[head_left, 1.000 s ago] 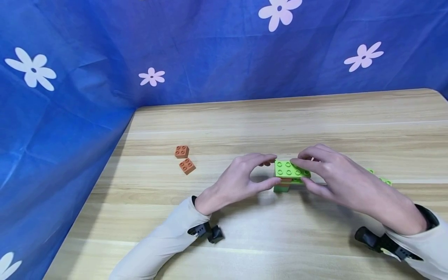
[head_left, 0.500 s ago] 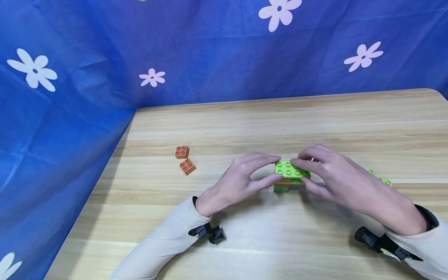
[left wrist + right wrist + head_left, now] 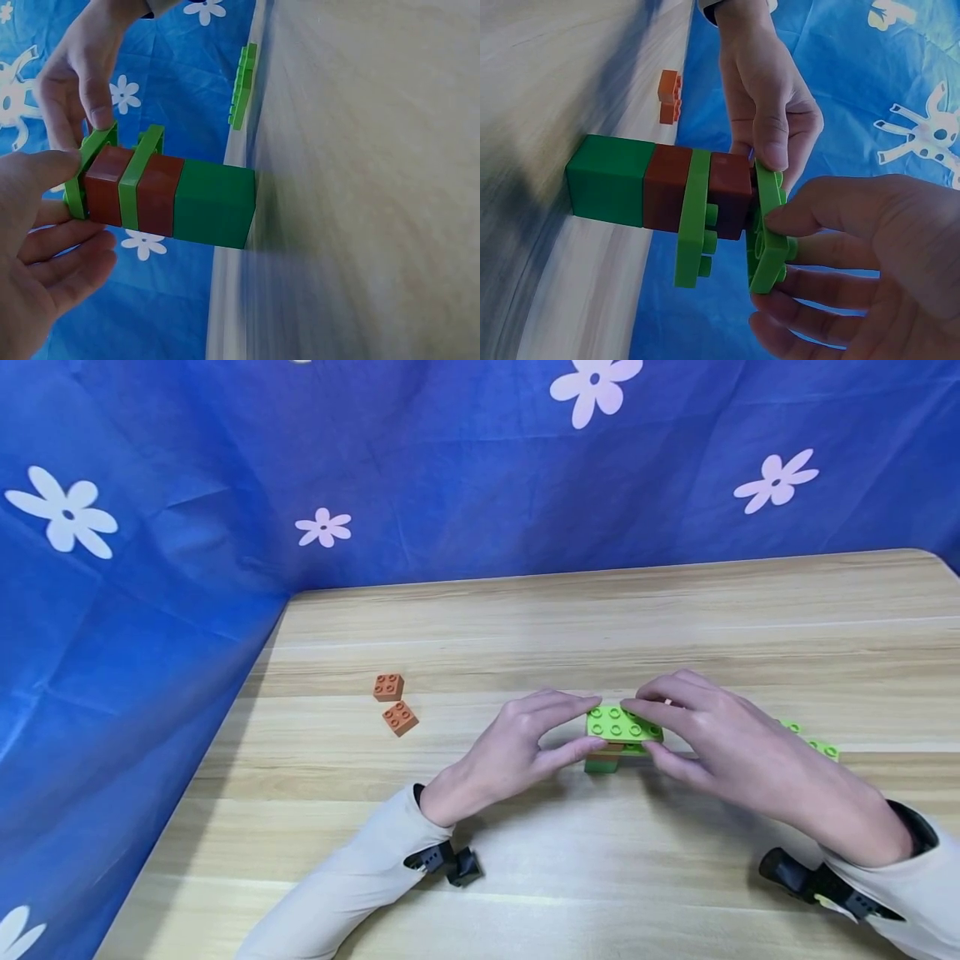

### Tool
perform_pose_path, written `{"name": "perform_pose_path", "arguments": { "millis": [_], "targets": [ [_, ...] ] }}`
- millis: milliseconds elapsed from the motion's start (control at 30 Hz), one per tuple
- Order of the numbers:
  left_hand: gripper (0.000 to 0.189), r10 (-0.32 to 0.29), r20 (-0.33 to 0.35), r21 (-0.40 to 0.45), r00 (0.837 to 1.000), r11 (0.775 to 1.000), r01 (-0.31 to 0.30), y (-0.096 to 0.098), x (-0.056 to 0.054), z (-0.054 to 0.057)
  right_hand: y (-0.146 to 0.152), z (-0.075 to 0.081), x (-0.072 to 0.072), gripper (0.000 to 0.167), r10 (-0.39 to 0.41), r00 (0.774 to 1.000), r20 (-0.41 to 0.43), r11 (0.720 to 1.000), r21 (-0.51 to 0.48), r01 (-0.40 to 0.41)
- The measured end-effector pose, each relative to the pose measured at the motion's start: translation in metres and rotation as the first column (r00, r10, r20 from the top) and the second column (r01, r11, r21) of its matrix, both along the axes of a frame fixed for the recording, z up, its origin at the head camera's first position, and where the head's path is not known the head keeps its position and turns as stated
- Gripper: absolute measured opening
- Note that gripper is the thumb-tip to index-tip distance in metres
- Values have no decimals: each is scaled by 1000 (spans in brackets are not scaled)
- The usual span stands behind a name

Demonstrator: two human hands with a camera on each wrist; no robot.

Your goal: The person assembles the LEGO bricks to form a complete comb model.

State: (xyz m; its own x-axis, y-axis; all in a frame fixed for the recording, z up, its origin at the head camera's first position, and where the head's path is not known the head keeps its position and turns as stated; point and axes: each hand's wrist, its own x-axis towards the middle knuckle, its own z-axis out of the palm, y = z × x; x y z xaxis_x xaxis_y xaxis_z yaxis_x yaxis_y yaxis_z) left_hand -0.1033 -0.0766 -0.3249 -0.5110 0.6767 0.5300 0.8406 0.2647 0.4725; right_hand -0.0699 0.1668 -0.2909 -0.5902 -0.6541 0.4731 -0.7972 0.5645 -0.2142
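A small tower of toy building bricks stands on the table. From the bottom up, it has a dark green brick (image 3: 607, 180), a brown brick (image 3: 665, 186), a light green plate (image 3: 691, 240) and a second brown brick (image 3: 730, 195). On top lies another light green plate (image 3: 617, 724), slightly tilted in the right wrist view, with a gap above the upper brown brick. My left hand (image 3: 517, 739) pinches this plate's left end between thumb and fingers. At its right end, my right hand (image 3: 720, 743) holds it the same way. The lower plate juts out to the right.
Two loose brown bricks (image 3: 400, 718) lie to the left on the wooden table (image 3: 525, 635). Light green pieces (image 3: 825, 749) lie to the right, partly hidden behind my right forearm. A blue flowered cloth (image 3: 450, 468) hangs behind the table and along its left side.
My left hand's fingertips have shifted slightly right, onto the top plate's left end. The right hand and the tower have barely moved.
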Motion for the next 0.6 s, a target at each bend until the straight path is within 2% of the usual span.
{"name": "perform_pose_path", "arguments": {
  "millis": [200,433,600],
  "targets": [
    [41,1,-4,11,1000,1000,-1,0,0,0,1,-2,1,38,-16,1000,7,1000,-4,16],
    [38,5,-43,-12,999,1000,-6,2,0,-1,3,-2,2,33,-42,999,15,999,-9,42],
    [37,1,-64,-15,998,1000,-2,2,0,0,5,-3,3,36,-53,998,21,999,-5,53]
  ]
}}
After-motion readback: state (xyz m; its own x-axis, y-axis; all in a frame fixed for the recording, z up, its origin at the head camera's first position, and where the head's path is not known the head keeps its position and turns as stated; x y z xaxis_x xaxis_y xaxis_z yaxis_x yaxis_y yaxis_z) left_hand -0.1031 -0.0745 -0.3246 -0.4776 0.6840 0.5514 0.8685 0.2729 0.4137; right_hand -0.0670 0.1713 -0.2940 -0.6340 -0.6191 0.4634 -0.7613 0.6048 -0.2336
